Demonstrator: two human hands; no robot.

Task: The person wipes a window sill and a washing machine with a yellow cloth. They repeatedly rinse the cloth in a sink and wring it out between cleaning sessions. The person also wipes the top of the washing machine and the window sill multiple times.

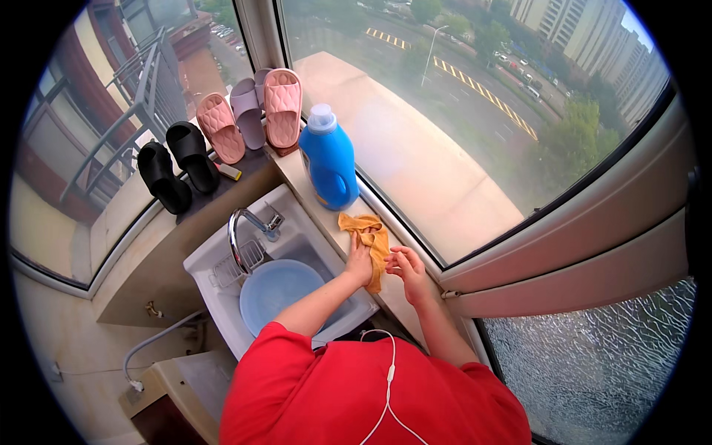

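An orange-brown cloth [376, 245] lies crumpled on the pale window sill [307, 175]. My left hand [360, 259] is on it, pressing it to the sill, with the fingers partly hidden under a fold. Just to the right, my right hand [411, 272] hovers with curled, separated fingers and nothing in it. A blue detergent bottle [332, 161] with a translucent cap stands on the sill beyond the cloth. Left of my left forearm, a light blue plastic basin [281, 292] sits in the white sink [219, 303].
A chrome gooseneck faucet [236, 239] arches over the basin. Black slides [192, 156], pink slides [221, 129] and lilac slides [248, 114] line the left ledge. Window glass [400, 128] borders the sill. A grey hose [158, 336] runs low on the left beside an appliance [178, 384].
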